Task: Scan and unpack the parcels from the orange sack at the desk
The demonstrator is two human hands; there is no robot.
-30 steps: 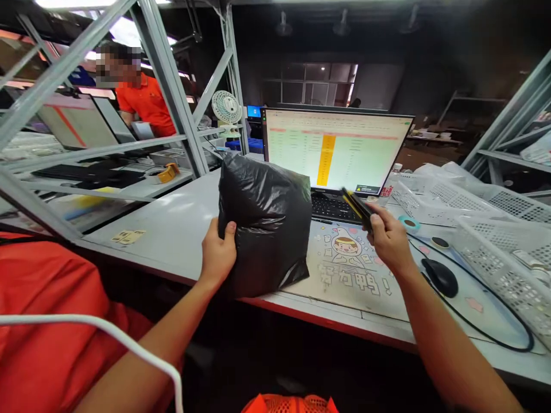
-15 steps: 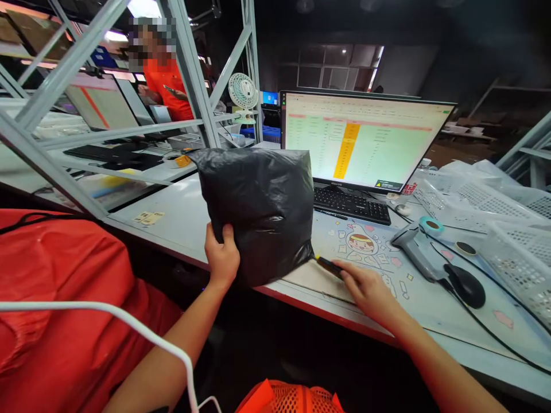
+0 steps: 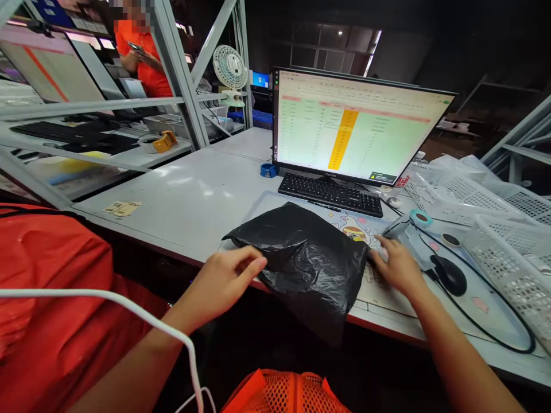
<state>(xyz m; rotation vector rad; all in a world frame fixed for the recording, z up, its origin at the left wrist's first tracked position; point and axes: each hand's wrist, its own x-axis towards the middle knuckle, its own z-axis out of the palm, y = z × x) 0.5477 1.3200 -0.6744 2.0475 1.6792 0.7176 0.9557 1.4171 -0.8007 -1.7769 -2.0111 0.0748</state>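
Note:
A black plastic bag (image 3: 307,264) lies at the front of the desk, its near part hanging over the edge. My left hand (image 3: 228,281) is at the bag's left side, thumb and fingers apart and loosely curved, with nothing visible between them; whether it touches the bag I cannot tell. Beside the bag's right corner, my right hand (image 3: 400,269) reaches low over the desk mat with its fingers apart, close to a grey barcode scanner (image 3: 415,249). A dark patch shows under its thumb, but I cannot make out the black-handled cutter.
Behind the bag are a keyboard (image 3: 329,194) and a monitor (image 3: 353,129). A mouse (image 3: 448,275), tape rolls (image 3: 420,217) and white plastic baskets (image 3: 508,252) crowd the right. A metal frame (image 3: 183,86) stands left; a person in red (image 3: 142,57) is beyond it.
The bag has gone from held upright to lying flat, farther right. My left hand has let go of it. My right hand has moved right and up from the bag's corner; the cutter no longer shows clearly.

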